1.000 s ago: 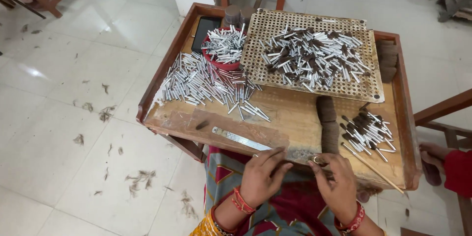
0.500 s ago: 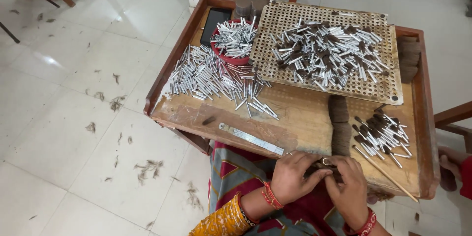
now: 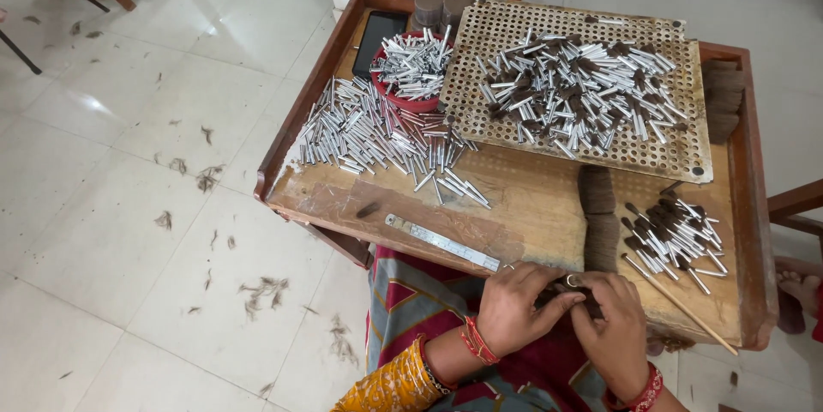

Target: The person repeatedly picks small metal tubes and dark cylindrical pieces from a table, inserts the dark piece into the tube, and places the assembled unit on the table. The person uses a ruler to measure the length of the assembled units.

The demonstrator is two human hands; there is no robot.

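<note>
Gripping dark tuft (image 3: 566, 294), hands (image 3: 561, 319) together

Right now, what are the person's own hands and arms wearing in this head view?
Both hands are bare, with no gloves. The left hand has a stack of red bangles at the wrist, and further up the forearm a yellow-orange patterned sleeve with a dark band at its cuff. The right hand has red bangles at the wrist; no sleeve shows on that arm.

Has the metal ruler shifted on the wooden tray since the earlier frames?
No. The metal ruler lies at the same slant near the wooden tray's front edge, below the loose metal tubes; only the camera moved.
</note>
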